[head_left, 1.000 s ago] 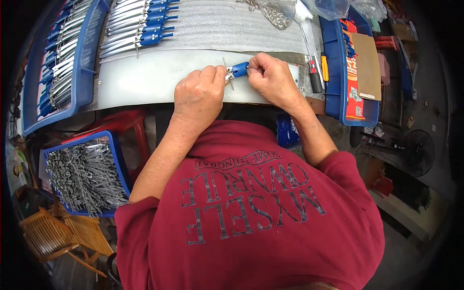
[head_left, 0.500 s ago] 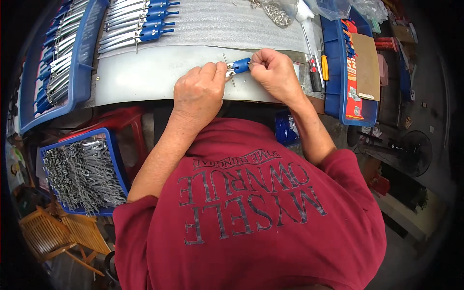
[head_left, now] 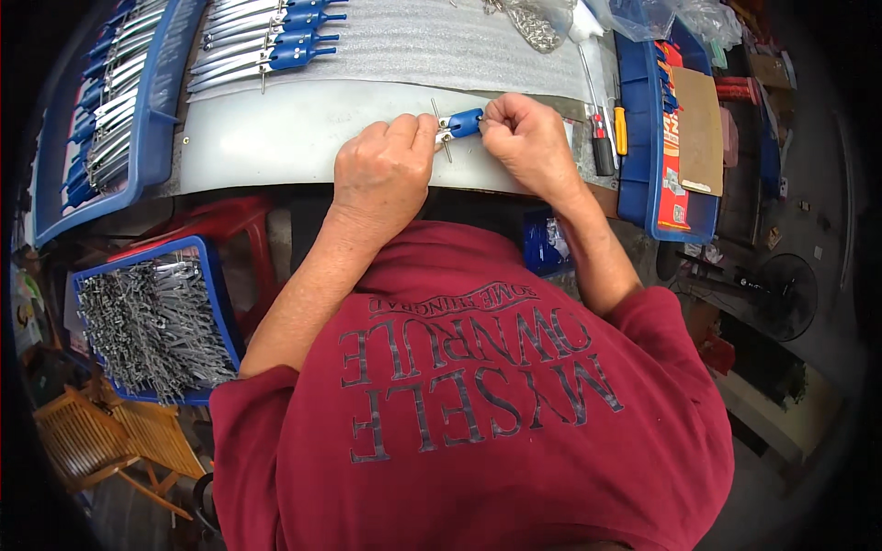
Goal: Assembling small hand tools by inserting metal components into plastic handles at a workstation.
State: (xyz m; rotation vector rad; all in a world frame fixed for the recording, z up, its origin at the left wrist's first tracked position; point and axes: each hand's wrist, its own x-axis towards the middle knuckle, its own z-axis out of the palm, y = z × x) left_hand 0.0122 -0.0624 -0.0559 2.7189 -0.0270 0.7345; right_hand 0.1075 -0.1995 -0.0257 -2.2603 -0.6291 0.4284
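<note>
A blue-handled metal piece (head_left: 466, 123) with a thin pin across it lies between my hands, above the bench's near edge. My left hand (head_left: 384, 170) is closed over its metal part, which the fingers mostly hide. At the tip of the blue handle, my right hand (head_left: 531, 145) is curled with thumb and fingers pressed together. Whether those fingers grip the tip or something small at it is hidden. Several similar blue-handled pieces (head_left: 292, 53) with long, slightly curved metal lie in a row on the foam sheet at the back left.
A white board (head_left: 262, 138) lies under my hands, with a foam sheet (head_left: 404, 50) beyond. A blue crate (head_left: 152, 151) of similar pieces stands left; another crate (head_left: 216, 303) holds metal parts below. Screwdrivers (head_left: 620, 131) lie right, beside a blue bin (head_left: 634, 174). A bag of small metal parts (head_left: 542, 35) is behind.
Both hands and the blue-handled piece sit slightly further right in the picture. Their hold looks much the same.
</note>
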